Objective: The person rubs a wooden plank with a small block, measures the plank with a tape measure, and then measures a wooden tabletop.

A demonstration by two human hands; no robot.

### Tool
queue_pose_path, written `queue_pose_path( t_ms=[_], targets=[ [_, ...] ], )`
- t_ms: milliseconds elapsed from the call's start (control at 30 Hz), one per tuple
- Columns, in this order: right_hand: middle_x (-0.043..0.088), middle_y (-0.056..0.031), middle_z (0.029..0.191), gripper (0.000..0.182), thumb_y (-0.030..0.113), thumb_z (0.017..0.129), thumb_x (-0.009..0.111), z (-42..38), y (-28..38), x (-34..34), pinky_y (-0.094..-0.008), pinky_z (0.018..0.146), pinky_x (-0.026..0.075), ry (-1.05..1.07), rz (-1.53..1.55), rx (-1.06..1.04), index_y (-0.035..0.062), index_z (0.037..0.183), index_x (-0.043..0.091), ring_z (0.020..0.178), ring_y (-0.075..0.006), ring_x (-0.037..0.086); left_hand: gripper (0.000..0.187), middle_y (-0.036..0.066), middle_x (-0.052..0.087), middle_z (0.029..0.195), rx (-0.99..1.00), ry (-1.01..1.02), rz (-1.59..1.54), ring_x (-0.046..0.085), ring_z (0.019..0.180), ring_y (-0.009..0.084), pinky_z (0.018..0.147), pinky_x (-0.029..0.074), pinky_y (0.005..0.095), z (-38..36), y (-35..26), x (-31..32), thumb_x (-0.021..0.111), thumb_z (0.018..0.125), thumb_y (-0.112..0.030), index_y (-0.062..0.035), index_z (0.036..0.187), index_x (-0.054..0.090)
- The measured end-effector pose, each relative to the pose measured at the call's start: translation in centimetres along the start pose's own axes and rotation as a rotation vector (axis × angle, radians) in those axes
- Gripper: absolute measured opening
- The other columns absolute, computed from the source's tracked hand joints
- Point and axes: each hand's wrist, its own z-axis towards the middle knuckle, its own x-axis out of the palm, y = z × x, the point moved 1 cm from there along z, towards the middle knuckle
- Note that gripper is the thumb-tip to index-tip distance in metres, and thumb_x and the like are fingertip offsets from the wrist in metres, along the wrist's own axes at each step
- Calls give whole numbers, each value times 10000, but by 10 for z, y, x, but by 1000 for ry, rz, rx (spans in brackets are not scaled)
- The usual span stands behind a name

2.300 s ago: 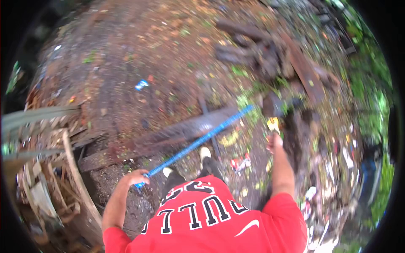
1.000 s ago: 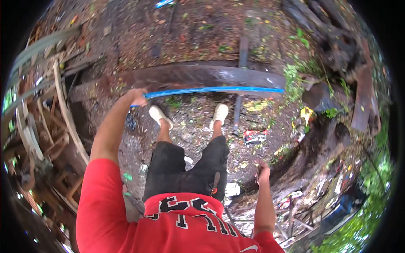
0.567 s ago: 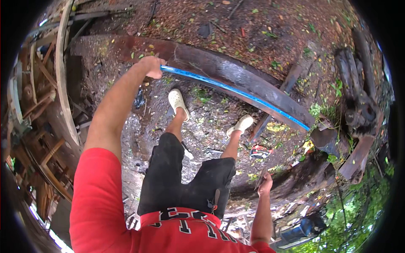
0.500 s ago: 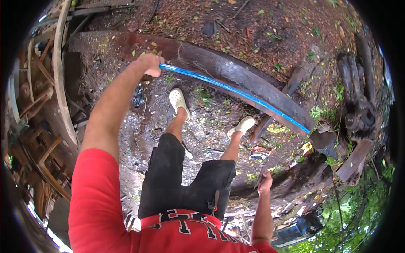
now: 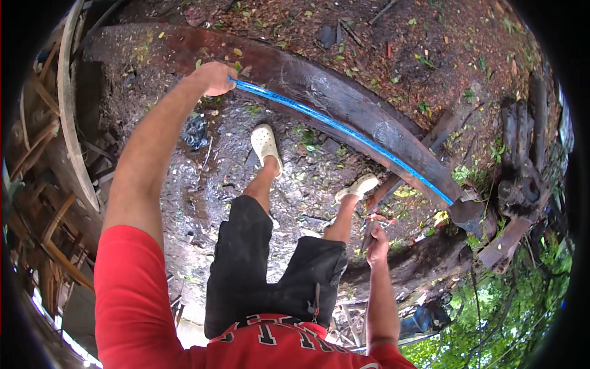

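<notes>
A long blue measuring tape [image 5: 344,128] is stretched along the near edge of a thick dark wooden plank [image 5: 332,86]. Its left end is gripped by my left hand [image 5: 216,79], fingers closed at the plank's edge. The tape's other end reaches the plank's right end, near a dark block of wood [image 5: 467,215]. My right hand [image 5: 378,247] is closed around a flat, dark, narrow piece [image 5: 370,235] whose kind I cannot make out. That hand is held low, to the right of my knee and apart from the tape.
Timber offcuts and a long pale board [image 5: 69,111] stand at the left. A dark log pile [image 5: 522,166] lies at the right. Another beam [image 5: 384,190] rests crosswise under the plank. The ground is wet and littered, with a black plastic scrap [image 5: 195,132] near my left foot.
My right hand has risen a little with the flat piece and turned it more upright. My left hand still holds the tape at the plank's edge. The view has shifted slightly.
</notes>
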Motion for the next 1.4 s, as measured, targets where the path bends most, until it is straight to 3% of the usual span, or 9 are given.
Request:
queue_pose_path(
  t_ms=[33,133,267,400,667,900,1000,1100,1400],
  targets=[
    [565,-20,871,311,204,778,549,0,6,14,-291,713,406,88,-3,-31,43,1034,624,783,-146,517,242,171,698,987,-11,4,-2,657,992,362,875,511,485,3,5,2,588,912,-297,-147,1080,678],
    [606,-20,976,338,167,785,559,12,2,31,-300,877,401,89,-37,-14,42,1096,604,922,-160,547,244,168,694,1001,-35,1,-4,650,1008,365,888,504,487,7,14,6,577,930,-292,-144,1097,676],
    [592,-27,929,397,219,797,579,14,2,59,-282,744,413,153,-83,-50,7,1130,612,813,-134,533,245,142,679,1072,-82,-42,-4,630,1056,351,924,490,474,10,31,12,576,933,-288,-151,1107,683],
    [629,-72,1051,337,131,803,590,7,13,96,-337,945,429,179,-97,15,2,1114,575,1007,-175,577,240,117,654,1145,-150,-51,-78,609,1099,333,956,477,455,12,45,21,575,936,-287,-160,1101,693],
    [645,-93,1082,383,-16,811,602,14,10,136,-347,949,480,289,-102,-11,-3,1189,546,1028,-196,610,238,107,626,1164,-235,-86,10,593,1137,326,964,489,460,16,39,29,549,955,-327,-218,1113,690],
    [660,-111,1027,417,3,856,650,32,-11,144,-420,623,587,288,-198,-10,30,1249,512,802,-239,681,230,96,610,1157,-267,-140,67,583,1149,321,932,499,507,17,32,32,546,955,-336,-238,1124,668],
    [657,-100,1017,443,10,843,657,33,-6,156,-406,675,573,273,-241,29,36,1260,510,812,-234,675,231,93,605,1155,-261,-183,79,576,1150,318,921,493,525,19,33,38,551,948,-333,-240,1126,667],
    [667,-83,1081,441,45,838,698,38,2,176,-311,846,519,231,-270,84,-35,1250,561,931,-175,643,233,91,598,1148,-278,-213,78,567,1149,314,918,484,535,18,30,40,560,942,-330,-240,1129,666],
    [691,-65,948,340,132,824,705,66,13,238,-286,786,500,231,-479,-37,-32,1113,635,809,-149,635,227,90,593,1134,-272,-279,44,560,1144,300,931,465,529,20,33,51,565,944,-321,-227,1123,668]
  ],
)
